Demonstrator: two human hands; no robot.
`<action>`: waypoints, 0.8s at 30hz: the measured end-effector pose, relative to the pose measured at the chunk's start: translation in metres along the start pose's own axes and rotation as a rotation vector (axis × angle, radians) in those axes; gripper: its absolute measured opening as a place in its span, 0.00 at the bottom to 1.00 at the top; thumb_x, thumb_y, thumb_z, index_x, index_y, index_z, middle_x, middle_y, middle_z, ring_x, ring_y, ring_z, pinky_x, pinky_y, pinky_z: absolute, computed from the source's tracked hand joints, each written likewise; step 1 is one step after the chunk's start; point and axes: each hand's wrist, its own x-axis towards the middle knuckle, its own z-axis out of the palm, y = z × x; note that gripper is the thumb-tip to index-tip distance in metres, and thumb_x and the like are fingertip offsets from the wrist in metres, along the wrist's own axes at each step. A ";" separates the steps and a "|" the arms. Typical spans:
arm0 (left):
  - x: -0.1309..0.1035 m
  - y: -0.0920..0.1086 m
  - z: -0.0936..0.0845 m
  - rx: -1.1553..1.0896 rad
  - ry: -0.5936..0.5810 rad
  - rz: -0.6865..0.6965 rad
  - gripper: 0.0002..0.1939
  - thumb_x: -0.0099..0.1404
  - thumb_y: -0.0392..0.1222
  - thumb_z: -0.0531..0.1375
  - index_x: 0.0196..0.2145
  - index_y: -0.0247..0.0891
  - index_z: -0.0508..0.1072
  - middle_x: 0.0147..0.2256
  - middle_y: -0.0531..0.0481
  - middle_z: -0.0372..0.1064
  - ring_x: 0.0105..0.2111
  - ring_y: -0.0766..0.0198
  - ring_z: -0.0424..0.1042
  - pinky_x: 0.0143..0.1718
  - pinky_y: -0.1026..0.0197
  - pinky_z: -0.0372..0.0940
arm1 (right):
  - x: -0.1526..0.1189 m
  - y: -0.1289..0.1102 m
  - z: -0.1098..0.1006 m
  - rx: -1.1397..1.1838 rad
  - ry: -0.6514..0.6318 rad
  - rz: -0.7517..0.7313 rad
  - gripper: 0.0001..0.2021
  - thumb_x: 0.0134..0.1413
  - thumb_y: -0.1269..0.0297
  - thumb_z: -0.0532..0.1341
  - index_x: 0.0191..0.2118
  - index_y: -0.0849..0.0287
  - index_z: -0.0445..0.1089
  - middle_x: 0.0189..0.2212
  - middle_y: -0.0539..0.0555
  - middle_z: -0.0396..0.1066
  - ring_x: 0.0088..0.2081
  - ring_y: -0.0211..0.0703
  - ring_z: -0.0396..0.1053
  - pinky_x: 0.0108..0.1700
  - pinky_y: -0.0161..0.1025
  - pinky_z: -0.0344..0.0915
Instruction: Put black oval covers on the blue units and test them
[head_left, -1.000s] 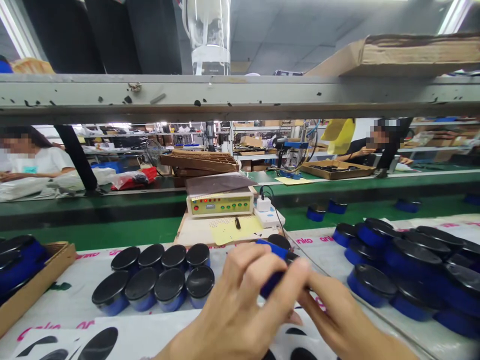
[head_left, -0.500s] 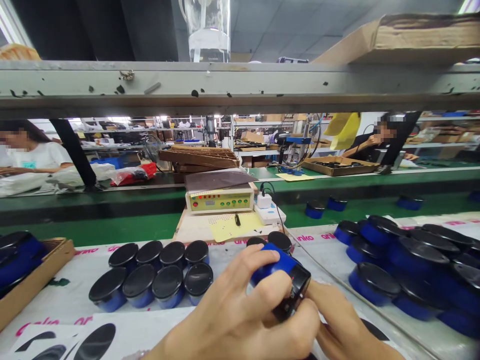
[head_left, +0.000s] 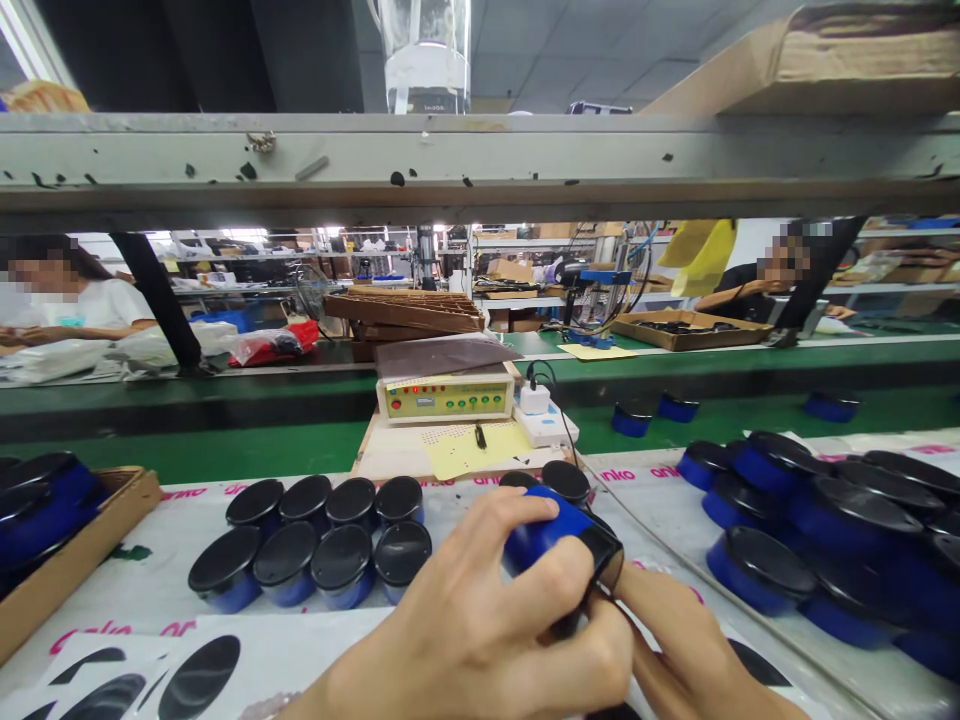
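Observation:
A rounded blue case (head_left: 566, 525) with a black end is tilted in front of me, close to the bench. My left hand (head_left: 487, 610) wraps its fingers and thumb around this case from the left. Against the case's lower right side, my right hand (head_left: 671, 620) is curled in. Its fingertips are mostly hidden behind the case and my left hand, so what they pinch does not show. Just left of my hands, several round blue cases with black tops (head_left: 341, 560) stand in two rows.
More blue cases (head_left: 757, 565) are heaped at the right, and others sit in a cardboard box (head_left: 97, 540) at left. Black oval stickers (head_left: 201, 675) lie on a white sheet. A tester box (head_left: 446, 398) stands at the back beneath a shelf (head_left: 480, 160). Two people sit beyond.
The case has turned slightly in my hands, so its black end shows less detail. My head view has shifted a little. Both hands stay on the case.

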 end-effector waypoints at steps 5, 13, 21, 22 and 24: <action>-0.007 -0.005 0.002 -0.205 -0.335 -0.322 0.42 0.57 0.41 0.65 0.63 0.40 0.47 0.55 0.40 0.58 0.51 0.52 0.61 0.50 0.50 0.65 | 0.004 -0.004 -0.006 -0.185 -0.147 0.030 0.10 0.66 0.67 0.47 0.33 0.56 0.60 0.23 0.48 0.65 0.22 0.36 0.65 0.23 0.33 0.59; -0.031 -0.041 0.038 -0.290 -0.329 -0.815 0.33 0.59 0.37 0.60 0.59 0.39 0.52 0.57 0.39 0.58 0.56 0.48 0.60 0.56 0.42 0.57 | 0.010 0.018 -0.056 -0.629 -0.056 0.131 0.12 0.66 0.62 0.48 0.31 0.56 0.61 0.15 0.44 0.61 0.14 0.37 0.60 0.20 0.37 0.49; -0.054 -0.005 0.090 -0.590 -0.441 -0.978 0.29 0.54 0.34 0.63 0.52 0.42 0.60 0.53 0.44 0.55 0.51 0.53 0.64 0.52 0.50 0.62 | 0.016 0.043 -0.038 -0.510 -0.582 0.657 0.14 0.61 0.51 0.51 0.35 0.57 0.60 0.26 0.51 0.71 0.26 0.44 0.70 0.26 0.36 0.57; -0.056 -0.004 0.092 -0.584 -0.430 -0.986 0.27 0.54 0.33 0.62 0.50 0.42 0.61 0.51 0.45 0.57 0.49 0.54 0.65 0.51 0.50 0.63 | 0.023 0.049 -0.037 -0.517 -0.620 0.685 0.15 0.60 0.50 0.52 0.37 0.57 0.62 0.28 0.52 0.72 0.29 0.45 0.71 0.28 0.37 0.59; -0.058 -0.002 0.096 -0.572 -0.415 -0.983 0.22 0.54 0.31 0.60 0.46 0.42 0.62 0.47 0.47 0.59 0.47 0.56 0.66 0.49 0.51 0.64 | 0.043 0.074 -0.041 -0.588 -0.601 0.786 0.18 0.62 0.49 0.50 0.41 0.60 0.64 0.31 0.54 0.72 0.32 0.47 0.71 0.32 0.39 0.62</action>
